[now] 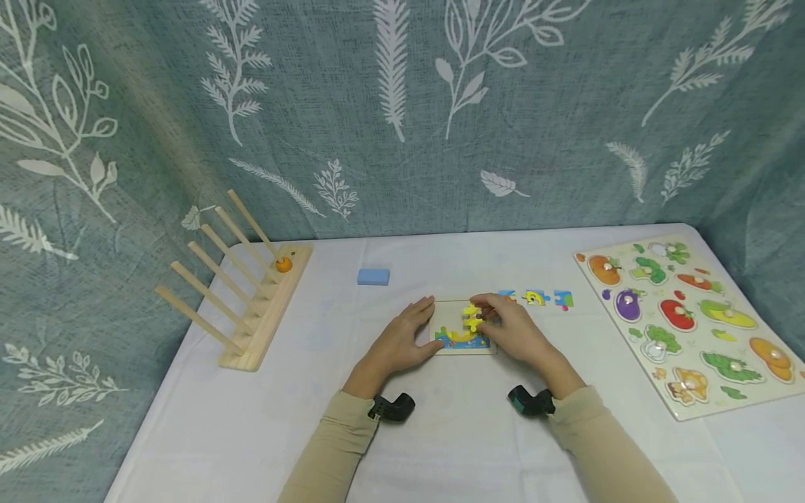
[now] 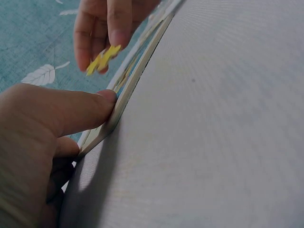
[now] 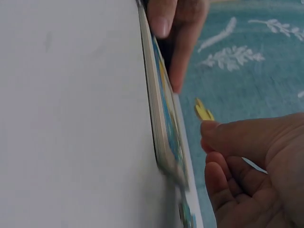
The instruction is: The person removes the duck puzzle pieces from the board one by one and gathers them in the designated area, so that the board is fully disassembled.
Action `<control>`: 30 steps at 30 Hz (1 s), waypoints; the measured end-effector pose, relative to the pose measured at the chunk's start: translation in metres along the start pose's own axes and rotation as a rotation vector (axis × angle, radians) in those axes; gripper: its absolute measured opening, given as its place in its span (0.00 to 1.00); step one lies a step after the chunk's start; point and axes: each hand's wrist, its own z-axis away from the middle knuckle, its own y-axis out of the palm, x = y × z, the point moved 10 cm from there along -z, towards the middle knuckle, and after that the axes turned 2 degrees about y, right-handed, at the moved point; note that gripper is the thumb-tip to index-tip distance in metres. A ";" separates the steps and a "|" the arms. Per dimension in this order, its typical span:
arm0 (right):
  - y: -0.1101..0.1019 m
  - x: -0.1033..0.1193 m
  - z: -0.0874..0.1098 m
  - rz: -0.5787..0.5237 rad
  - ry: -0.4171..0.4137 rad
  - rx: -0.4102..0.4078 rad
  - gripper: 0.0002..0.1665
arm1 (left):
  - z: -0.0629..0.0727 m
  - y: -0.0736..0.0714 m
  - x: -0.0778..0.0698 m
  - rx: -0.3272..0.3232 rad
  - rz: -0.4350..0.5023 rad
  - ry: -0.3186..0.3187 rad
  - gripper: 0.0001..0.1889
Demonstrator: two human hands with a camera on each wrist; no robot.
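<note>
A small wooden puzzle board [image 1: 448, 316] lies in front of me, with blue and yellow puzzle pieces [image 1: 462, 341] fitted along its near side. My left hand [image 1: 400, 340] rests at the board's left side, its thumb [image 2: 97, 111] on the near left corner and its fingers stretched along the edge. Between thumb and fingertips, my right hand [image 1: 518, 330] pinches a yellow puzzle piece [image 1: 470, 320] over the board's right part. Both wrist views show this piece raised above the board and tilted.
Several loose puzzle pieces [image 1: 536, 297] lie in a row right of the board. Behind it sits a blue block [image 1: 374, 277]. A wooden peg stand [image 1: 277, 307] with an orange bead [image 1: 284, 265] is at left. A large vegetable puzzle board [image 1: 685, 335] covers the right side.
</note>
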 end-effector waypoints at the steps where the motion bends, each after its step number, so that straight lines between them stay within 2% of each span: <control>1: -0.003 -0.003 0.001 -0.002 0.006 -0.005 0.25 | 0.000 0.000 0.000 -0.001 0.000 0.001 0.39; 17: -0.053 -0.057 0.032 0.002 0.117 -0.062 0.26 | 0.000 -0.002 -0.002 -0.018 -0.016 0.021 0.39; 24: -0.060 -0.071 0.041 -0.012 0.136 -0.054 0.27 | 0.002 -0.003 -0.002 -0.010 -0.008 0.010 0.39; 30: -0.061 -0.071 0.044 0.028 0.117 -0.052 0.25 | 0.001 -0.002 -0.001 -0.006 -0.008 0.006 0.39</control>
